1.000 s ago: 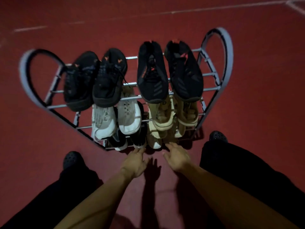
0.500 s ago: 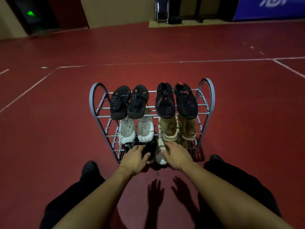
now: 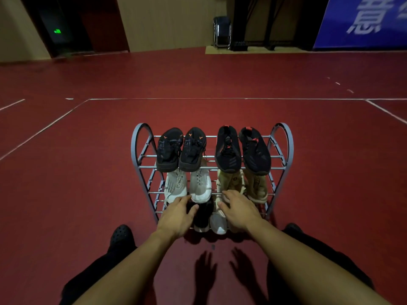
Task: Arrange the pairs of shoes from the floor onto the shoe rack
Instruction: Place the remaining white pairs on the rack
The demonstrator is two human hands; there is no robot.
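Rack (image 3: 134, 148): top tier two black pairs (image 3: 242, 150); middle, white pair (image 3: 199, 183) and beige pair (image 3: 255, 186); bottom, last shoes (image 3: 203, 216). My left hand (image 3: 176, 216) and right hand (image 3: 239, 213), grip loose, rest there. Floor holds none; nearly done.

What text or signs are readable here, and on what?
"意": large white character on the blue banner, cut off at the frame's edge.
Green lit sign by the dark doorway: too blurred to read.
Markings on the black shoes and beige shoes: unreadable.
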